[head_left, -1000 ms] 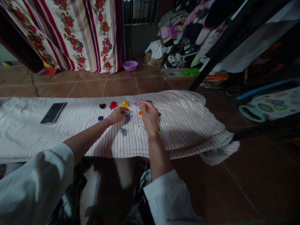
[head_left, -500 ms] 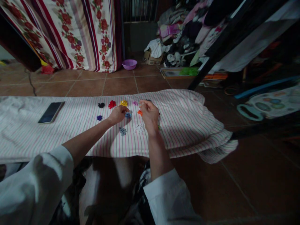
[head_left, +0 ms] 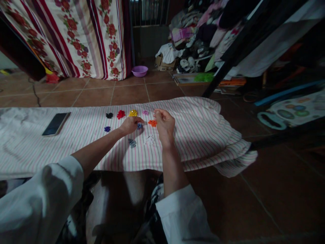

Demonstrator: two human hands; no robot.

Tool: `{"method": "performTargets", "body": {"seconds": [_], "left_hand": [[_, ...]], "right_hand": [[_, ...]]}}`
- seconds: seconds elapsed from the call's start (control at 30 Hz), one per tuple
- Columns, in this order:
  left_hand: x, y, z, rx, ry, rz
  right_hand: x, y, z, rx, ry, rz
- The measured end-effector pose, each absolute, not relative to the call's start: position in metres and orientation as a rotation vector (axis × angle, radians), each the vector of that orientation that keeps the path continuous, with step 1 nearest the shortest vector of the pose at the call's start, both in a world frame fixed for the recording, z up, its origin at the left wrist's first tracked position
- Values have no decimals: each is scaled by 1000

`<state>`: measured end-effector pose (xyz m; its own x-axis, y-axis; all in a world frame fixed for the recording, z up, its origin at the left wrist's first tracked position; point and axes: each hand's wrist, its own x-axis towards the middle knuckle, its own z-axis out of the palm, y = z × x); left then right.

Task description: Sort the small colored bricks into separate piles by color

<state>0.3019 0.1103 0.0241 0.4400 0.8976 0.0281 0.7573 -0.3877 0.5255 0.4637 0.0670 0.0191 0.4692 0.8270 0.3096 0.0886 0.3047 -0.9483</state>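
Striped cloth (head_left: 200,135), phone (head_left: 56,124) left of coloured piles (head_left: 152,123), basin (head_left: 139,71) beyond

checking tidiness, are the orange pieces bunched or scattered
Bunched: the orange pieces form one cluster on the striped cloth, near the right hand.

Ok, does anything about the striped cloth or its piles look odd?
Nothing looks spilled, but the white pieces lie more loosely scattered than the red pile. The striped cloth bunches into folds at its right end, unlike its flatter middle.
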Motion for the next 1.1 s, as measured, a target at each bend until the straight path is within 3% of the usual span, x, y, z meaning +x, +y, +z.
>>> {"method": "performTargets", "body": {"seconds": [0.53,0.83,1.1], "left_hand": [[373,107,26,2441,1512,85],[368,113,16,2513,1498,212],[371,122,4,2694,1107,294]], "right_hand": [[475,61,26,-1144,-790,660],[473,62,24,-1140,-804,654],[475,62,24,-1172,-812,642]]}}
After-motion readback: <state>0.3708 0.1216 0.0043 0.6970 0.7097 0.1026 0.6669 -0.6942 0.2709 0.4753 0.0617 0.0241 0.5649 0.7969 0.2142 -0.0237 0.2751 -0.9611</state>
